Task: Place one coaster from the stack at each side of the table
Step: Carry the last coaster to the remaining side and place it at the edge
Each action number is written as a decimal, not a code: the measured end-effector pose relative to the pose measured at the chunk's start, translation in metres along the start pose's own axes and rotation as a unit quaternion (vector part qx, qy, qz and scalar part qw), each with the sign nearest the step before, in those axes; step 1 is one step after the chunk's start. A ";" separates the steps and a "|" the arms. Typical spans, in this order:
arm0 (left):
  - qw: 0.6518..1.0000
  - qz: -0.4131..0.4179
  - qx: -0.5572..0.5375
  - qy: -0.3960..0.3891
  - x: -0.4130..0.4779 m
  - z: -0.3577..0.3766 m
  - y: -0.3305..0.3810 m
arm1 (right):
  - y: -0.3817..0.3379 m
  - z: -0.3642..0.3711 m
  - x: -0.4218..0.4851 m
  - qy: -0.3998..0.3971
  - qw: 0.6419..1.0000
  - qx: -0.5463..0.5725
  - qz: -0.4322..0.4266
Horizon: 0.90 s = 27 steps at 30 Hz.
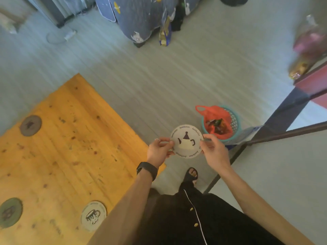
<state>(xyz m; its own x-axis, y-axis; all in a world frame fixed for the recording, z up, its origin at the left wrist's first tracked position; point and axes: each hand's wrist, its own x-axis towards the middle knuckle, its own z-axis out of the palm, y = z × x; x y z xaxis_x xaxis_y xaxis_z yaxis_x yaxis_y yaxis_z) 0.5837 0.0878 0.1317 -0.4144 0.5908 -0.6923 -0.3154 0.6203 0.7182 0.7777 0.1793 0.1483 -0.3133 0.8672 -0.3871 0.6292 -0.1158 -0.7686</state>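
Observation:
I hold a round white coaster (186, 141) with a teapot picture between both hands, above the floor just past the table's right edge. My left hand (158, 150) pinches its left rim and my right hand (213, 147) pinches its right rim. Three coasters lie on the orange wooden table (74, 138): a grey one (30, 125) near the far left edge, a green one (9, 212) at the lower left, and a white one with a cup picture (93, 215) near the edge closest to me. No stack is in view.
A teal basket (234, 121) lined with a red plastic bag stands on the floor right of the coaster. A dark metal frame (276, 124) with a red panel runs along the right. Patterned blue fabric (139, 16) hangs at the top. My sandalled foot (192, 175) is below my hands.

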 end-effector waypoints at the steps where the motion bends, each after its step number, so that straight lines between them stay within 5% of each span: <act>1: 1.000 0.000 -0.013 0.005 0.005 0.006 0.007 | -0.002 -0.007 0.013 -0.006 1.000 -0.002 -0.009; 13: 0.980 -0.005 -0.159 0.119 0.065 -0.021 0.056 | -0.082 0.022 0.155 -0.152 0.981 -0.077 -0.091; 27: 0.931 0.003 -0.265 0.251 0.135 -0.126 0.104 | -0.222 0.148 0.287 -0.328 0.909 -0.184 -0.178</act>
<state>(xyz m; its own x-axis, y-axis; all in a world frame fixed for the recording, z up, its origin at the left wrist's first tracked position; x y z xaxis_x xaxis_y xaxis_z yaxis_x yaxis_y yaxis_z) 0.3878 0.1673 0.1220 -0.7233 0.1952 -0.6624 -0.6324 0.1978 0.7489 0.4426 0.3818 0.1323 -0.8252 0.3276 -0.4600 0.5616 0.3900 -0.7298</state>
